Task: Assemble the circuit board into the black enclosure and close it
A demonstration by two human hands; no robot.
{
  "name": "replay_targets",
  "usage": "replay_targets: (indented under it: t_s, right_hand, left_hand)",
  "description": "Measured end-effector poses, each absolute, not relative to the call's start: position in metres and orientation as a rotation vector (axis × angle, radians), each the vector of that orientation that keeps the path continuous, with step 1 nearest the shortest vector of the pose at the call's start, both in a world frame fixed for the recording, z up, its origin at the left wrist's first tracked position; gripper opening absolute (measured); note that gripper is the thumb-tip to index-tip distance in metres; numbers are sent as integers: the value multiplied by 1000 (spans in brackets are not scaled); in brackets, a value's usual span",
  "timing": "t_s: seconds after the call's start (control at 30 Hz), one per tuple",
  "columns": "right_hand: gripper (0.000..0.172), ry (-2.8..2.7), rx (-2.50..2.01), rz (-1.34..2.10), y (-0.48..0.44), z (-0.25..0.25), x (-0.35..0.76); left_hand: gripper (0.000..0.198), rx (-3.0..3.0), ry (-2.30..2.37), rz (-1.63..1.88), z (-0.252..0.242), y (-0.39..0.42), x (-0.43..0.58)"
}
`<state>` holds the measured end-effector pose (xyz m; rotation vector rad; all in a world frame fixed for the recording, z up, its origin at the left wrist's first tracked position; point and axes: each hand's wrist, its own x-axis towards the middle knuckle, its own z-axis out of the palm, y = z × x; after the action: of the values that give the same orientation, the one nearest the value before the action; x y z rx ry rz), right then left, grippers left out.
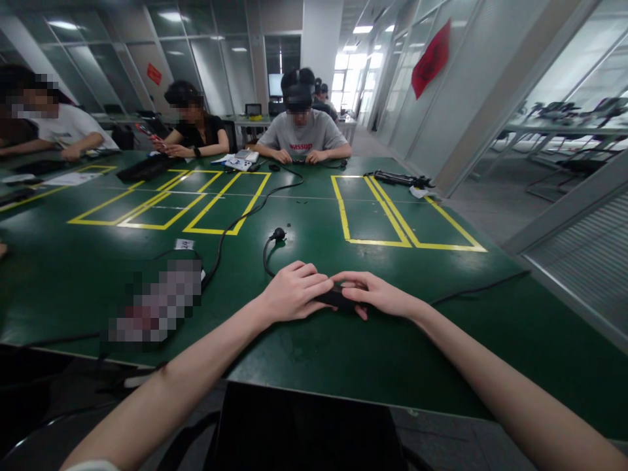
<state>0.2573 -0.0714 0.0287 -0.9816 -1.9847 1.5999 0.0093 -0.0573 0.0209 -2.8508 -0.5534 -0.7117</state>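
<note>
Over the near middle of the green table [304, 353], both hands meet at a black bar-shaped object [337, 299], whose exact kind I cannot make out behind the fingers. My left hand [297, 291] is closed round its left end, palm down. At the other end, my right hand [370, 293] grips it, thumb and fingers on opposite sides. A short black cord with a round black plug [278, 234] curves out from behind my left hand and lies on the tabletop.
Left of my arm lies a blurred-out item [157, 304] beside a tag [184, 244]. A long black cable [255, 209] crosses the table. Yellow tape rectangles [377, 243] mark its surface. A folded black tripod-like stand [400, 178] lies far right. Several people sit opposite.
</note>
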Motion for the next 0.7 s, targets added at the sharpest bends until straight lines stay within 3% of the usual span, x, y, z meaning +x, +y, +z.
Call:
replay_targets:
  t_s: [0.1,0.27,0.57,0.7]
  right_hand:
    - [52,-1861,-972,1741,-71,31,257]
    - [52,-1533,-1063,1570,-60,26,264]
    - [56,-1042,-1171,746,-15,16,330]
    - [52,-983,-1430,335,-8,13,365]
  left_hand:
    - [32,-2882,-602,-724,20,-55,10]
    - [43,-2856,-650,-886,22,-54,6]
    - [29,-3043,-702,-782,16,-54,6]
    - [26,-3052,-705,-793,14,-52,6]
